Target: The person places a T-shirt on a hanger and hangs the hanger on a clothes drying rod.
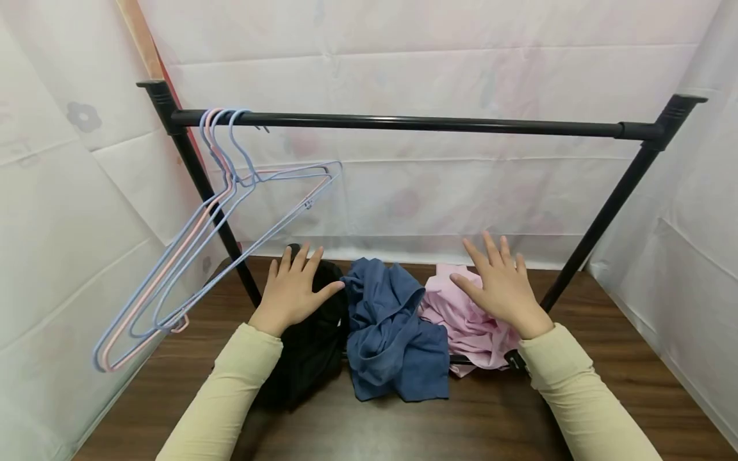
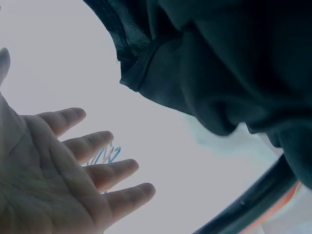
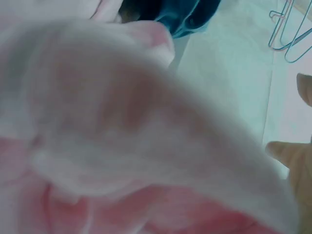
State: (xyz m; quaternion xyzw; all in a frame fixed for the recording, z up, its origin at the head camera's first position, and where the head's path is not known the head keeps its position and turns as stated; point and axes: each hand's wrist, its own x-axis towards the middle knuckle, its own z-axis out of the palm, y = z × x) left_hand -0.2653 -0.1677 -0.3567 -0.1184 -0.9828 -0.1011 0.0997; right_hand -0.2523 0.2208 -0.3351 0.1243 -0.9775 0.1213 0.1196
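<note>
Both hands are held out with fingers spread and nothing in them. In the head view the left hand [image 1: 291, 291] is over a crumpled black garment [image 1: 319, 346]; the left wrist view shows its palm and straight fingers [image 2: 112, 175] apart from the dark cloth [image 2: 209, 63]. My right hand [image 1: 503, 291] is above a crumpled pink garment [image 1: 455, 307], which fills much of the right wrist view, blurred. Between the hands lies a bunched blue garment [image 1: 392, 333]. Several blue and pink wire hangers [image 1: 225, 224] hang from the left end of a black rail [image 1: 403, 123].
Black slanted posts [image 1: 617, 205] carry the rail at both sides, above a brown wood-grain surface [image 1: 623, 378]. A low black bar [image 1: 459, 360] passes by the garments. Pale sheets [image 1: 403, 83] enclose the back and sides. A wooden strip [image 1: 140, 38] leans at the back left.
</note>
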